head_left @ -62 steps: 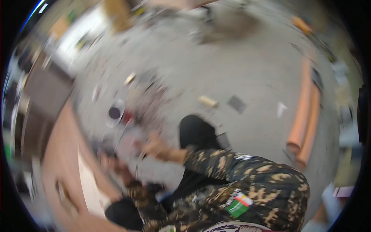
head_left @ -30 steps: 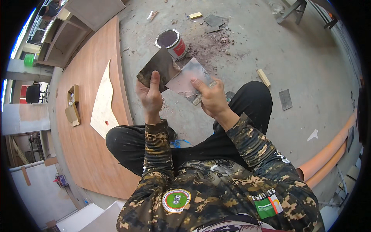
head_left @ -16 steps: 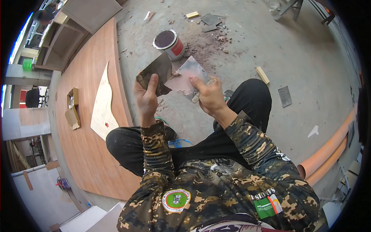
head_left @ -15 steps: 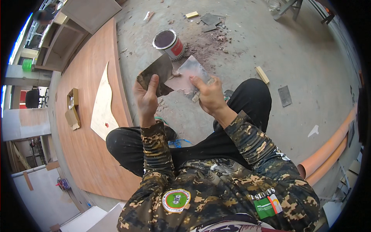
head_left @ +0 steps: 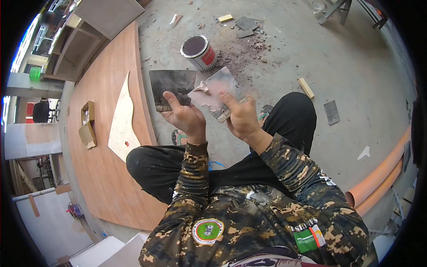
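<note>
My left hand (head_left: 189, 120) is closed on a dark, smeared flat putty spreader (head_left: 165, 85), its thumb lying over the near edge. In my right hand (head_left: 243, 116) is a paler flat putty spreader (head_left: 226, 80) coated with a pinkish film, thumb on top and fingers beneath. A small lump of pinkish putty (head_left: 203, 87) sits at the pale spreader's left edge, right beside the dark one; whether the two blades touch I cannot tell. Just beyond them stands an open can (head_left: 207, 58) with a red label and a dark inside.
At left lies a large wooden panel (head_left: 95, 164), bearing a curved pale plywood piece (head_left: 121, 118) and an open cardboard box (head_left: 88, 124). Crumbs and grey sheets (head_left: 247, 24) litter the floor past the can. Orange pipes (head_left: 378, 178) lie at right, a yellowish block (head_left: 306, 88) beyond my right knee.
My left hand has shifted right and turned, swinging the dark spreader from a slant to nearly square. A putty lump now shows more clearly on the pale spreader's left edge. The whole view moved slightly.
</note>
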A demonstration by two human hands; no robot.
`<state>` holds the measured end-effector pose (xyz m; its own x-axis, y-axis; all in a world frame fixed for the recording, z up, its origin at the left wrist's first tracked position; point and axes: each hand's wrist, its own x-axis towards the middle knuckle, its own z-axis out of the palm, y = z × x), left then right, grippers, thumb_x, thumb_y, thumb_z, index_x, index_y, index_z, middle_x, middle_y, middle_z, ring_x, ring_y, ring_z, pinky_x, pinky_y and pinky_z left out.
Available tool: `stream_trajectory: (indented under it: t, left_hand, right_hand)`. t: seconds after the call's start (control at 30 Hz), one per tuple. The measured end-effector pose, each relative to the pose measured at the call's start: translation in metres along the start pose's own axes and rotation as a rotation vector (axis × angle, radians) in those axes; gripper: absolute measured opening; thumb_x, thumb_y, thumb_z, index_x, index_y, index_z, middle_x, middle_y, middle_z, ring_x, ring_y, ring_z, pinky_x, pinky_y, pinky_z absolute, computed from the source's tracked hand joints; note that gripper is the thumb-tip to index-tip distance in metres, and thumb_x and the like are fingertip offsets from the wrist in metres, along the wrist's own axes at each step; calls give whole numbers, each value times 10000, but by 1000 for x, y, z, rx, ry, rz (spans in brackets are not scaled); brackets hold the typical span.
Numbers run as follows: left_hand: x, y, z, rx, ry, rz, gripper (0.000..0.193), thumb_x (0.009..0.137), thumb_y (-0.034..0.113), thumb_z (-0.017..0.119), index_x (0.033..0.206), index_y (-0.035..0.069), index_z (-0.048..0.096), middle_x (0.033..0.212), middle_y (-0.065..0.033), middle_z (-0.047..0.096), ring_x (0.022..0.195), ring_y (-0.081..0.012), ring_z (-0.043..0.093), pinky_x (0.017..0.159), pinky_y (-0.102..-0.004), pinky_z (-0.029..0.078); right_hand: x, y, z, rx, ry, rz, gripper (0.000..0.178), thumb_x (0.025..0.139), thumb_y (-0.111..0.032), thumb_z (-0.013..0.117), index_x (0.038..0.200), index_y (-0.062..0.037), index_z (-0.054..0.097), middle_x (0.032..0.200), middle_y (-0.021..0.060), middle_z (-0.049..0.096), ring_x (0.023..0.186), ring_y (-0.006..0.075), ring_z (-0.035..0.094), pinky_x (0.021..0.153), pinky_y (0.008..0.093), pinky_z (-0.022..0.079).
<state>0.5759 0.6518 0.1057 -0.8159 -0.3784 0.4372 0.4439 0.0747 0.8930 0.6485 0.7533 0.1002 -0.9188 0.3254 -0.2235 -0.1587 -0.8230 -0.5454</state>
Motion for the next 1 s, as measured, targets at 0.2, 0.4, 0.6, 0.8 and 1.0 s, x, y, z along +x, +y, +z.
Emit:
stream_trajectory:
  t: [0.2,0.4,0.6,0.8,1.0]
  left_hand:
    - [-12,11,15,-247,161,-160,286,962,179,584,1150,-32,540,1153,-102,591,981,-154,560,876,-277,435]
    - [-19,2,6,-375,-54,-114,241,942,145,604,1106,-23,551,1038,-94,635,884,-162,602,779,-276,495]
    - [-11,13,9,-271,121,-236,311,961,199,582,1155,-32,506,1119,-119,604,916,-171,601,794,-291,504]
    - [-16,10,14,-281,226,-166,300,954,194,600,1153,-15,518,1149,-119,588,993,-169,560,868,-289,450]
    - [-5,3,-1,-327,-123,-103,210,948,135,600,1079,-20,547,994,-67,633,858,-131,589,756,-260,476]
  right_hand:
    - [-1,2,5,15,52,70,162,889,-41,641,1033,34,639,982,81,675,823,135,648,722,268,532]
    - [11,-15,-3,-8,63,39,163,905,-43,599,1054,24,604,959,82,665,808,163,668,656,294,557]
    - [3,-26,6,60,21,43,129,902,-55,609,1012,14,610,951,78,667,807,174,674,677,302,566]
    - [-5,3,4,-2,41,75,163,886,-44,633,1029,31,652,977,82,681,826,134,650,726,275,534]
    - [2,-6,-3,-45,70,80,161,872,-28,634,1014,47,651,967,84,677,811,136,648,708,273,532]
